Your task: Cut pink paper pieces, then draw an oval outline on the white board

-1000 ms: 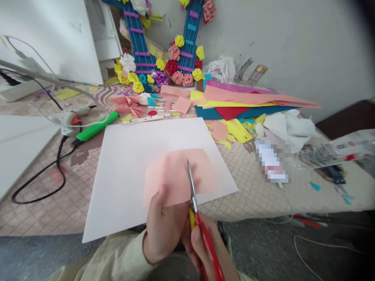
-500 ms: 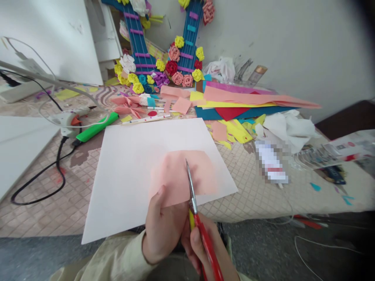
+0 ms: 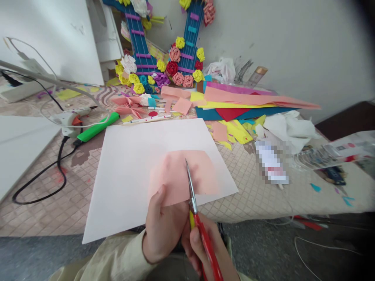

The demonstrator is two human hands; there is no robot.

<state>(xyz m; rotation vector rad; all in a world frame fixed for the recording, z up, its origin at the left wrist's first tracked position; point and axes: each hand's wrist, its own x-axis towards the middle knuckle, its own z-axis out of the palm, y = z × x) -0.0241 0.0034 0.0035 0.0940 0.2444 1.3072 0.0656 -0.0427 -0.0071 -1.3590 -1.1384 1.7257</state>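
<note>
My left hand (image 3: 164, 226) pinches the lower edge of a sheet of salmon-pink paper (image 3: 172, 175), thumb on top and the other fingers underneath. In my right hand (image 3: 202, 238) is a pair of scissors (image 3: 208, 246) with red handles, its blades pointing away from me. The blades lie across the pink paper, one above it, and the paper is split from its near edge along them. Finger shadows show through the paper. Below it, a large white sheet (image 3: 125, 171) lies on the table and overhangs the near edge.
A glue gun (image 3: 68, 119) with a black cord and a green stick (image 3: 98, 127) lie left. Paper-flower guitar shapes (image 3: 142, 50) lean on the wall. Coloured paper sheets (image 3: 249, 101), yellow scraps (image 3: 238, 130), crumpled tissue (image 3: 288, 127) and a clear plastic packet (image 3: 331, 150) lie to the right.
Almost nothing differs. Both hands, the scissors and the pink paper hold nearly the same position; the view has shifted very slightly.
</note>
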